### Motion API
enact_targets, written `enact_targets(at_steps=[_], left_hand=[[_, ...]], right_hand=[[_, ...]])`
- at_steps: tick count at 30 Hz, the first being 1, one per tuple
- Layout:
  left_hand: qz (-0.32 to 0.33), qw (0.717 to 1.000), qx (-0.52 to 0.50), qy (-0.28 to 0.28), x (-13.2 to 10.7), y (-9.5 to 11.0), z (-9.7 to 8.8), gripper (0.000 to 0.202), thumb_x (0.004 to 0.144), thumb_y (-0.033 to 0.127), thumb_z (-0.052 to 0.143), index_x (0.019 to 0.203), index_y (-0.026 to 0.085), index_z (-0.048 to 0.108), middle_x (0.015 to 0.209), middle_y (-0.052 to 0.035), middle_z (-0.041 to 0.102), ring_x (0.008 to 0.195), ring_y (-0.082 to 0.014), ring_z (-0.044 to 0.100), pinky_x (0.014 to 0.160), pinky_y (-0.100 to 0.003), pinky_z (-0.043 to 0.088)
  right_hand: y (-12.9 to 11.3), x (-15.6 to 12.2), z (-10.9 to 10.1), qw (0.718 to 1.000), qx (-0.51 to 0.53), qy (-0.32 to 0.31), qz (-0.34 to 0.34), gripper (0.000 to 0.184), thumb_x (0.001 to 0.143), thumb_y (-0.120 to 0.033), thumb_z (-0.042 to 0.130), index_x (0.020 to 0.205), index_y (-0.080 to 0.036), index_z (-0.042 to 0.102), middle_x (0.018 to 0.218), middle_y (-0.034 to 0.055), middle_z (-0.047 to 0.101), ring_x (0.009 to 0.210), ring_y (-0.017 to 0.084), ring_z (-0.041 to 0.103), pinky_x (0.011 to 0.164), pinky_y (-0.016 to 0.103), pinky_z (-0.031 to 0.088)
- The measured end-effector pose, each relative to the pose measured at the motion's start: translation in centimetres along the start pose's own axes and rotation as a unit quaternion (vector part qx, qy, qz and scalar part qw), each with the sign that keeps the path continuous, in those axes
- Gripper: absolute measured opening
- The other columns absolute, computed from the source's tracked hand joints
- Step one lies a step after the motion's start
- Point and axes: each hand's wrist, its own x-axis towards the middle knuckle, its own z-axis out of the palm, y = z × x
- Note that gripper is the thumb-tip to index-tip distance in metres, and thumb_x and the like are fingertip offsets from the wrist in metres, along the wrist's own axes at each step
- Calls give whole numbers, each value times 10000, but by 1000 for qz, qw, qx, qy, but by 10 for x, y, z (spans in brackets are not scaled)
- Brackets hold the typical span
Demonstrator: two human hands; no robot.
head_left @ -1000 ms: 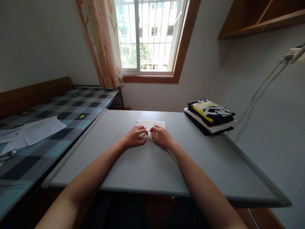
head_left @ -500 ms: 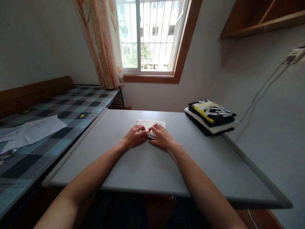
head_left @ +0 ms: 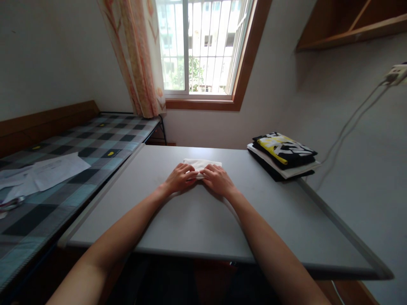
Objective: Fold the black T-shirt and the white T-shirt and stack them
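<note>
A small folded white cloth (head_left: 203, 163) lies on the grey-white table (head_left: 197, 220), straight in front of me. My left hand (head_left: 182, 177) grips its near left edge, thumb and fingers closed together on the fabric. On the near right part, my right hand (head_left: 217, 178) has its fingers bent and closed over the same edge. The two thumbs almost meet at the middle of that edge. Both hands cover much of the near side of the cloth, so how it is folded there is hidden.
A stack of folded clothes (head_left: 282, 154), yellow, black and white, stands at the table's far right. To the left is a bed with a checked mattress (head_left: 127, 131) and loose papers (head_left: 57, 169). A power cord (head_left: 346, 123) hangs along the right wall.
The cloth's near edge has been folded away from me, so the cloth looks shorter. My right hand has turned slightly and its fingers have closed in on the edge.
</note>
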Motion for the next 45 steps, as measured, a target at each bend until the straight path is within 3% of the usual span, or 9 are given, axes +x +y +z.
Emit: enact_targets(at_steps=[3, 8, 12, 24, 33, 36, 38, 42, 45], left_hand=[[2, 1000, 3, 7, 0, 0, 2, 189, 939, 278, 493, 1022, 249, 660, 950, -40, 664, 895, -179, 606, 856, -343, 423], [34, 998, 2, 49, 0, 1, 6, 142, 921, 259, 539, 993, 235, 659, 909, -23, 665, 840, -158, 610, 842, -320, 421], [51, 996, 5, 70, 1, 1, 8, 118, 911, 253, 562, 969, 219, 658, 888, -19, 665, 799, -150, 600, 823, -310, 425], [39, 998, -29, 47, 0, 4, 9, 131, 919, 258, 543, 954, 210, 659, 878, -32, 644, 770, -147, 580, 742, -285, 438], [-27, 999, -41, 1, -1, -4, 4, 259, 884, 309, 590, 1121, 221, 647, 986, -64, 656, 915, -196, 595, 841, -332, 437], [-72, 996, -56, -17, -3, -11, 2, 249, 854, 272, 608, 1090, 219, 668, 1014, -66, 668, 932, -203, 611, 865, -342, 430], [-91, 993, -72, -29, -4, -13, 1, 228, 839, 242, 610, 1052, 216, 685, 1012, -63, 680, 922, -201, 625, 871, -343, 427], [-104, 989, -96, -40, -3, -12, 0, 214, 811, 188, 614, 1003, 209, 707, 1004, -61, 698, 923, -202, 639, 882, -347, 422], [-120, 985, -126, -21, -2, -11, 2, 209, 798, 171, 619, 976, 217, 718, 977, -52, 699, 912, -197, 639, 879, -343, 433]], right_hand=[[0, 0, 2, 1000, 7, -5, 1, 175, 907, -282, 582, 1059, -229, 649, 1030, 63, 608, 941, 205, 534, 874, 334, 400], [0, 0, 4, 1000, 22, -12, 8, 295, 880, -343, 635, 1157, -241, 624, 1090, 74, 593, 967, 210, 537, 870, 342, 415], [1, 0, 6, 1000, 22, -17, 8, 228, 896, -340, 618, 1097, -240, 659, 1052, 69, 599, 948, 200, 541, 853, 329, 418], [0, -2, 6, 998, 44, -32, 10, 236, 917, -326, 582, 1112, -235, 679, 1019, 59, 626, 930, 186, 562, 858, 308, 417], [5, -1, 6, 997, 46, -2, 54, 249, 916, -381, 579, 1115, -284, 695, 988, 40, 641, 888, 175, 579, 809, 292, 419], [8, 0, 3, 997, 45, 15, 59, 242, 904, -364, 593, 1104, -273, 695, 993, 47, 643, 906, 188, 582, 829, 305, 420], [14, -2, 1, 997, 51, -2, 58, 266, 864, -333, 640, 1117, -268, 686, 1025, 53, 640, 915, 195, 585, 845, 316, 422], [30, -8, -6, 990, 93, -75, 69, 494, 711, -167, 702, 1194, -241, 628, 1037, 54, 622, 891, 190, 586, 818, 299, 436], [41, -12, -13, 982, 129, -97, 95, 444, 662, -111, 644, 1093, -219, 651, 959, 35, 626, 832, 174, 586, 753, 269, 440]])
